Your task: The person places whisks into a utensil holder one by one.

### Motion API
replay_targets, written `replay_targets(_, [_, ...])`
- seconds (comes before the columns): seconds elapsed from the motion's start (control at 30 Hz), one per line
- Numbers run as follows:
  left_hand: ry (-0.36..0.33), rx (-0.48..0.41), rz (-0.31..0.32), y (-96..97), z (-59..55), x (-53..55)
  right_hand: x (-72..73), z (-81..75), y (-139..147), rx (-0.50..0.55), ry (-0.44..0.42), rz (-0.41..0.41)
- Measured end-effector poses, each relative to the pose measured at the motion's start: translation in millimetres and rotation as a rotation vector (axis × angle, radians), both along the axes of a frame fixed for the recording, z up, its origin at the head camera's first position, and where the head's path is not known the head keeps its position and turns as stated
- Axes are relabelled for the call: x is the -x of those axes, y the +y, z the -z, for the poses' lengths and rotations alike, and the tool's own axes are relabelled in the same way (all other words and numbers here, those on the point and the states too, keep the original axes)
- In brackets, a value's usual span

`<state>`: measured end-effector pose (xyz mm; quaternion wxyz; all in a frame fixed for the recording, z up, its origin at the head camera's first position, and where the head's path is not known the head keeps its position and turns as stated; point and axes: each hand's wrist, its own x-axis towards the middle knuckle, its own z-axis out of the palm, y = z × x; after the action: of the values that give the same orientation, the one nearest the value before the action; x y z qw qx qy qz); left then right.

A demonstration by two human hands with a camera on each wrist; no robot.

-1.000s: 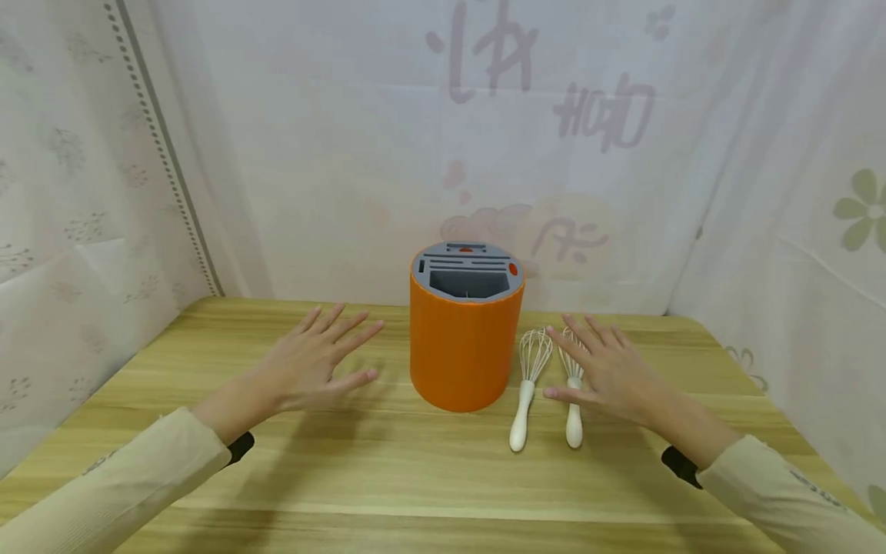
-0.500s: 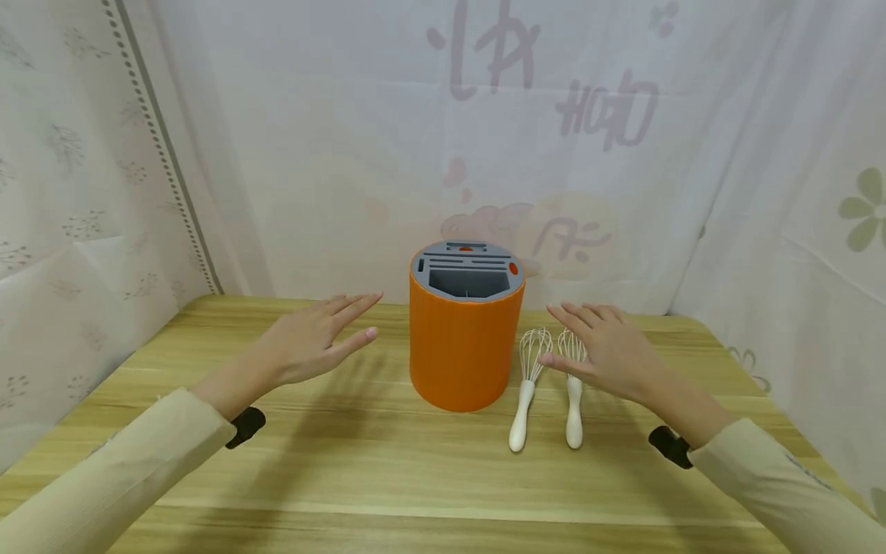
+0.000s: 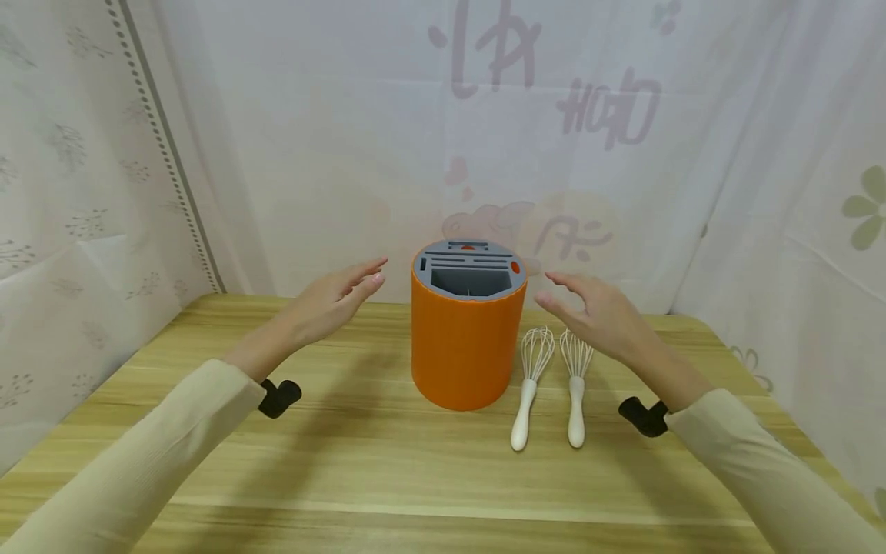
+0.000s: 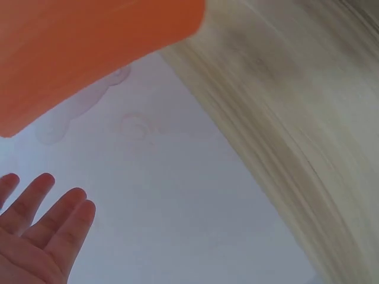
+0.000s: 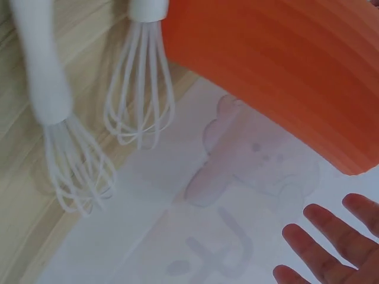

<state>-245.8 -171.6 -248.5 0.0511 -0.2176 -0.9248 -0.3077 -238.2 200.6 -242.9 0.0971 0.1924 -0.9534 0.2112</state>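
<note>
Head cam looks fwd & down from above/behind L hand (image 3: pixel 327 304) & R hand (image 3: pixel 606 317), taking in the worktop (image 3: pixel 388 477), orange holder (image 3: pixel 467 354) btwn them & cloth (image 3: pixel 311 154) beyond. L wrist cam, v. close & rolled, faces past the hand to holder + cloth; R wrist cam, likewise, also gets the whisks (image 3: pixel 524 414) below R hand, shared only w/ head.

Soft light; faint shadows on table (image 3: pixel 415 477); wrist views hazy.

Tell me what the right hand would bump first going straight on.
Probably the orange container, near its top; depth is unclear, so the right hand might miss it and meet the curtain.
</note>
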Motion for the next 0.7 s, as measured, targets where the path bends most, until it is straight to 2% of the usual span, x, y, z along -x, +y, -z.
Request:
replay_targets(0.3, [-0.027, -0.241, -0.062, 11.4, -1.9, 17.9, 13.0, -7.1, -10.2, 0.231, -0.058, 0.017])
replay_targets(0.5, [-0.104, -0.454, -0.068, 27.1, -1.3, 27.5, 18.3, -10.5, -20.4, 0.395, -0.143, 0.018])
replay_targets(0.7, [-0.169, -0.527, -0.099, 41.0, -1.8, 31.2, 24.4, -13.0, -33.2, 0.605, -0.247, 0.008])
